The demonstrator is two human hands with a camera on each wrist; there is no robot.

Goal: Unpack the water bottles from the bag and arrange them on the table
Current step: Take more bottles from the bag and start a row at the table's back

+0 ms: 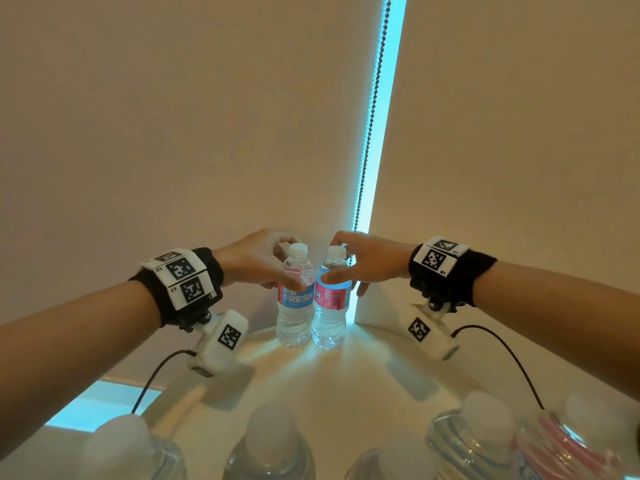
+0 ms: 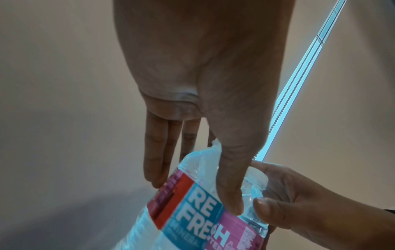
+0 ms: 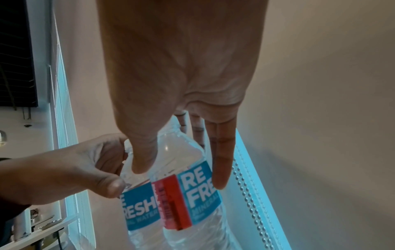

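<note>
Two clear water bottles with blue and pink "REFRESH" labels stand side by side, touching, at the far corner of the white table (image 1: 346,382). My left hand (image 1: 277,268) grips the left bottle (image 1: 294,313) at its shoulder, thumb on the front and fingers behind. My right hand (image 1: 341,268) grips the right bottle (image 1: 329,320) the same way. The left wrist view has the left bottle (image 2: 192,211) between thumb and fingers (image 2: 156,160), with the right hand (image 2: 299,203) beside it. In the right wrist view the right bottle (image 3: 198,194) stands next to the left bottle (image 3: 138,206). No bag is in view.
Several more bottles with white caps (image 1: 273,445) stand blurred along the table's near edge. Beige roller blinds close in behind the corner, and a bead chain (image 1: 372,116) hangs in the bright gap between them. Bare tabletop lies between the two rows.
</note>
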